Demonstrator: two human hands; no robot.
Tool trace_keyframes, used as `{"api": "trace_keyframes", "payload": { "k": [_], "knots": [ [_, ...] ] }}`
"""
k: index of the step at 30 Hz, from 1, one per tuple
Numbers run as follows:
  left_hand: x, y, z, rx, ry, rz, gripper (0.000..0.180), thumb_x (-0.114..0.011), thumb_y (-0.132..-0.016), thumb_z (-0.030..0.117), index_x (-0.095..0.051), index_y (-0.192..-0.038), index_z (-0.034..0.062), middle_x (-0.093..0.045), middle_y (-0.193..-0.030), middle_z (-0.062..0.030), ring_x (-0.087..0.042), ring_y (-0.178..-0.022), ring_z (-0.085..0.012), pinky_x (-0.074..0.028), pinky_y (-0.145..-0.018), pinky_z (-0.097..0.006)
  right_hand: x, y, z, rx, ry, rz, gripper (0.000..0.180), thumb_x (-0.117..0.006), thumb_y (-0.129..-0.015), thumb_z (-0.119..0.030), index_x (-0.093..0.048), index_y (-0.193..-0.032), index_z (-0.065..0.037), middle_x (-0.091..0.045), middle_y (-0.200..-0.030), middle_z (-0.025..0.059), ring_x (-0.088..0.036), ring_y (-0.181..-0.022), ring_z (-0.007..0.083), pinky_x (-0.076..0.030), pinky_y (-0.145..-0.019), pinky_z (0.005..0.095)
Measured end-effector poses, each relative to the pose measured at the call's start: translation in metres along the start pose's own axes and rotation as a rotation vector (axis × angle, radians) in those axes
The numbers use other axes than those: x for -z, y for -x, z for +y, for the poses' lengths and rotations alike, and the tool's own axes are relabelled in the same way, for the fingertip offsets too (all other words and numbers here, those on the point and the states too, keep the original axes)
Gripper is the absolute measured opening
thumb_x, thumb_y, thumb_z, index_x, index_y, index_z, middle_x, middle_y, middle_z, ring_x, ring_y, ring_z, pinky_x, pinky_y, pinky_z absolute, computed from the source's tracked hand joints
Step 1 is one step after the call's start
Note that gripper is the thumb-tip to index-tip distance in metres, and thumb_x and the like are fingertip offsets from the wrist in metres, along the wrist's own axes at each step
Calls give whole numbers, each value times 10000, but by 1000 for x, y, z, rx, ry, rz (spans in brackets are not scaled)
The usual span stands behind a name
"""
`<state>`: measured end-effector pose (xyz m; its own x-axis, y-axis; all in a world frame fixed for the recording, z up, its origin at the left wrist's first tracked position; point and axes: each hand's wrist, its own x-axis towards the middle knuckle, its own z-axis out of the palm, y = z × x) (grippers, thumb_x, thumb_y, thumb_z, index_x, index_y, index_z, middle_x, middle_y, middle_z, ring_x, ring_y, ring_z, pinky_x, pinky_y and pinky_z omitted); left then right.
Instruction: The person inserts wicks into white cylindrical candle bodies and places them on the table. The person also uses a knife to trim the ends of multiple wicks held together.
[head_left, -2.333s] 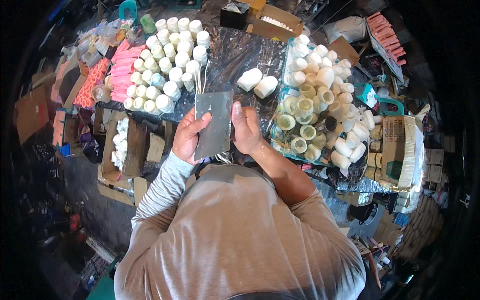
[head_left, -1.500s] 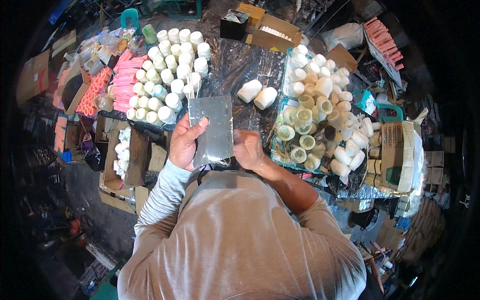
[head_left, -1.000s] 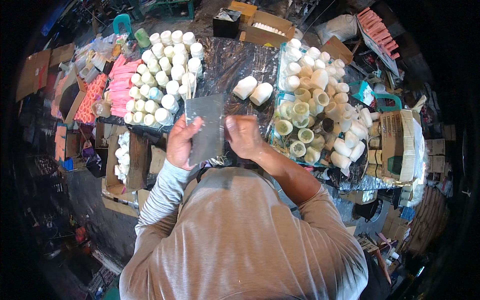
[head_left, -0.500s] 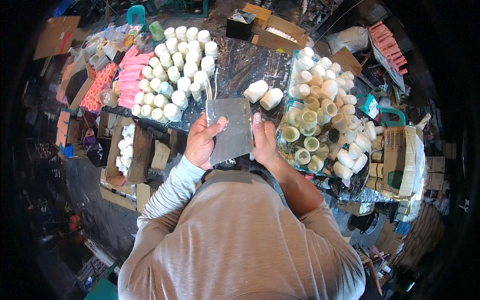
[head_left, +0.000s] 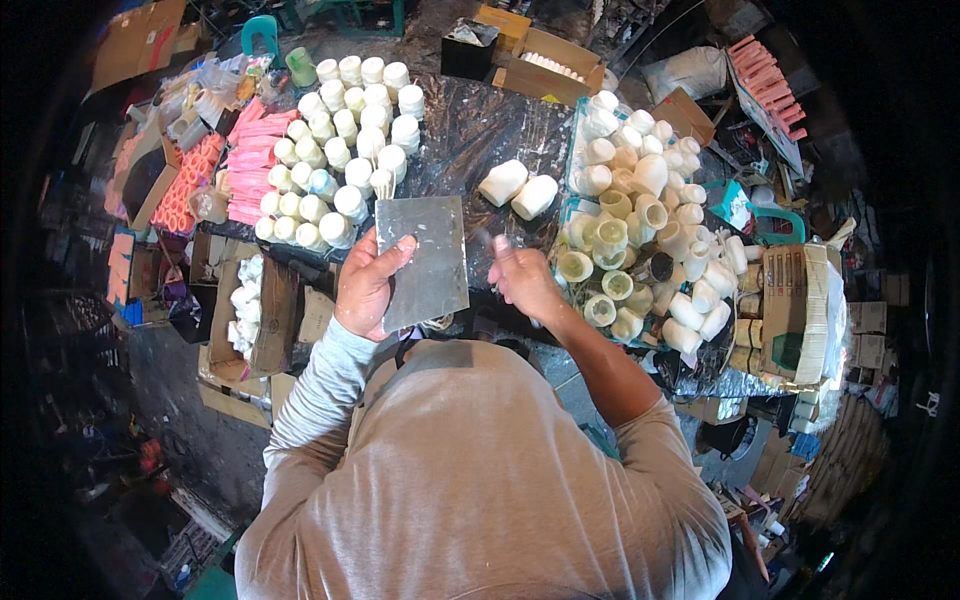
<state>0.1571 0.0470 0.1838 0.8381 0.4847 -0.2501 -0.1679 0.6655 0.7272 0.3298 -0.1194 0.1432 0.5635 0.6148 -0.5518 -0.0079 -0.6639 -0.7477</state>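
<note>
Left hand [head_left: 368, 285]: Your grip is holding the left edge of the plate, the thumb pressing on its face and the fingers reaching behind.
Flat, rectangular, dull-grey plate [head_left: 425, 265]: It is tilting slightly in front of you, showing pale specks on its face, and is appearing over the near side of the table.
Right hand [head_left: 528, 283]: It is hovering just beside the plate's right edge, apart from it, the thumb pointing up and the fingers curling in; a blur by the thumb is hiding detail, so you cannot tell whether this grip is holding anything.
Dark, shiny-covered table [head_left: 470, 130]: It is carrying the things around your hands.
Two white, rounded, blocky pieces [head_left: 503, 183]: They are lying side by side beyond your right hand.
White, rounded, cup-like pieces [head_left: 345, 130]: They are standing in close rows beyond the plate, to the left.
Bright pink, long strips [head_left: 258, 160]: They are lying piled left of those rows.
Pale, translucent, hollow cups [head_left: 610, 240]: They are crowding together to the right of your right hand.
</note>
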Motion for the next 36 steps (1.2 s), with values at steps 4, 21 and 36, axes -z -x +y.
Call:
{"api": "trace_keyframes", "payload": {
  "k": [4,21,36],
  "knots": [
    [4,-6,-8,27,50,18,340,-629,-1006,114,-565,-1331,34,-714,-1152,-101,-719,-970,-197,-604,-870,-361,11,25,-11,522,-204,-40,391,-531,-1071,-96,-501,-1450,-5,-628,-1101,126,-626,-918,198,-539,-833,319],
    [2,-15,-4,68,129,0,284,-584,-1037,118,-578,-1308,33,-714,-1157,-98,-728,-993,-205,-609,-898,-384,-2,34,-9,960,64,244,766,-611,-893,126,-414,-1587,-133,-614,-1039,180,-646,-910,335,-547,-816,398],
    [-8,-15,-6,102,267,-75,292,-581,-1042,127,-583,-1314,22,-728,-1165,-100,-730,-993,-193,-602,-867,-335,-16,18,-23,1159,33,270,661,-571,-1048,-73,-276,-1639,-101,-610,-1213,233,-642,-986,352,-532,-857,395]
  ]
}}
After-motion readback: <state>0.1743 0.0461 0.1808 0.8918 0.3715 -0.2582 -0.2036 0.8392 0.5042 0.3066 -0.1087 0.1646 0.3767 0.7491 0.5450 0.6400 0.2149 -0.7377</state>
